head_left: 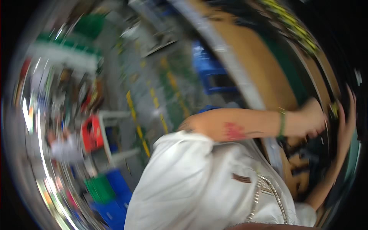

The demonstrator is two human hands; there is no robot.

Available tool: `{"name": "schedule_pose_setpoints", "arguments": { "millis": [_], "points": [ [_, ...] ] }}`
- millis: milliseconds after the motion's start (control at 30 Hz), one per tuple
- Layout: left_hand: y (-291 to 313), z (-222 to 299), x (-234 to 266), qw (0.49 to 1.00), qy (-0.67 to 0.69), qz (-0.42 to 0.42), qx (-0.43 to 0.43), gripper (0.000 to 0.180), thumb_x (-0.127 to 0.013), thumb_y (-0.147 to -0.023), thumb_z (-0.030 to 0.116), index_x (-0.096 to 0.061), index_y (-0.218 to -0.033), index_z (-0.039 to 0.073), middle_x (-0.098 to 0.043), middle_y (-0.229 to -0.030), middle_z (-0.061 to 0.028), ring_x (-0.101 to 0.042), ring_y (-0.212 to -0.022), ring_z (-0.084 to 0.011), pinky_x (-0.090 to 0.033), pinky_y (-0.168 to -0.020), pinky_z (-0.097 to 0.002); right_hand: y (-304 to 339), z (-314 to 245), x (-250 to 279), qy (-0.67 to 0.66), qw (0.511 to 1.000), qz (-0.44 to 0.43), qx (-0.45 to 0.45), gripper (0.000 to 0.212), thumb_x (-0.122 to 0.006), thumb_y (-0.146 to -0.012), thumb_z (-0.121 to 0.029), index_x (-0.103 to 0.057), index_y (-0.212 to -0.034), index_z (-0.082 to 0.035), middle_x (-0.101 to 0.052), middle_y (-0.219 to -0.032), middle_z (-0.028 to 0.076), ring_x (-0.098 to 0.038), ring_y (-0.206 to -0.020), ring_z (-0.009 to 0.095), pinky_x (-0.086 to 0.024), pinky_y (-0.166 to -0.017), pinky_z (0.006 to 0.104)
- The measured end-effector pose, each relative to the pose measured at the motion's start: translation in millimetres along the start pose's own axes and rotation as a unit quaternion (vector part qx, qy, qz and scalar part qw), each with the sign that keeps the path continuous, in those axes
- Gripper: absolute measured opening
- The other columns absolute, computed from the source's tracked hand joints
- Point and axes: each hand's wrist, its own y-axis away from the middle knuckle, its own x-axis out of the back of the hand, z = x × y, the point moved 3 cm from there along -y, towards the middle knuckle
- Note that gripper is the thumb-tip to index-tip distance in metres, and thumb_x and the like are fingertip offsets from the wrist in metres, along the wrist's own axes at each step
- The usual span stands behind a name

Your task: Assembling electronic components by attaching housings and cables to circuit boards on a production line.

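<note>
My left arm reaches across to the right over a tan workbench (pixel 249 50). At its end my left hand (pixel 311 117) is curled closed, with a green band round the wrist. Whatever its fingers may hold is hidden and blurred. Farther right, by the edge of the picture, my right hand (pixel 348 119) is raised with fingers stretched out and apart. A small yellowish piece (pixel 334 110) shows between the two hands, too smeared to name. Dark objects (pixel 303 163) lie on the bench below my left hand.
A blue stool (pixel 209 65) stands beside the bench. Across the aisle, marked with yellow floor lines (pixel 136 122), are a red bin (pixel 92 132), a green bin (pixel 99 189) and a person in white (pixel 66 147). A yellow-and-black strip (pixel 293 25) runs at upper right.
</note>
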Motion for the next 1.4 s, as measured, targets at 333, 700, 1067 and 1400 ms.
{"name": "schedule_pose_setpoints", "arguments": {
  "millis": [333, 700, 1067, 1400],
  "points": [
    [30, 16, -43, 0.997, -0.013, -0.076, 0.008, 0.022, -0.050, -0.105, 0.016, -0.060, -0.099, -0.002, -0.037, -0.061, 0.0039, -0.027, -0.050, -0.0051, -0.023, -0.048, -0.0211, 20, -8, 24, 0.041, 0.986, 0.159, -0.029, 0.054, -0.077, -0.080, -0.023, -0.058, -0.128, -0.007, -0.058, -0.127, 0.014, -0.068, -0.084, 0.031, -0.058, -0.075, 0.0363],
    [28, 27, -57, 0.981, -0.191, -0.030, 0.012, 0.027, -0.050, -0.105, 0.020, -0.060, -0.090, 0.000, -0.040, -0.053, 0.0029, -0.026, -0.043, -0.0054, -0.021, -0.041, -0.0207, 28, -20, 25, 0.037, 0.992, 0.115, -0.045, 0.050, -0.078, -0.079, -0.014, -0.057, -0.124, -0.004, -0.055, -0.127, 0.023, -0.067, -0.068, 0.024, -0.058, -0.059, 0.0292],
    [31, 39, -71, 0.939, -0.336, 0.076, 0.013, 0.032, -0.051, -0.105, 0.022, -0.060, -0.083, 0.001, -0.044, -0.049, -0.0012, -0.032, -0.037, -0.0083, -0.022, -0.035, -0.0215, 30, -22, 27, 0.026, 0.993, 0.101, -0.054, 0.047, -0.076, -0.080, -0.009, -0.057, -0.122, -0.002, -0.056, -0.125, 0.023, -0.069, -0.071, 0.024, -0.059, -0.061, 0.0290],
    [35, 43, -71, 0.936, -0.339, 0.078, 0.058, 0.032, -0.050, -0.105, 0.022, -0.061, -0.085, -0.001, -0.047, -0.048, -0.0034, -0.037, -0.034, -0.0112, -0.024, -0.034, -0.0225, 28, -27, 30, 0.030, 0.994, 0.062, -0.088, 0.045, -0.076, -0.078, -0.007, -0.059, -0.120, -0.004, -0.057, -0.122, 0.021, -0.069, -0.071, 0.025, -0.059, -0.059, 0.0304]
  ]
}}
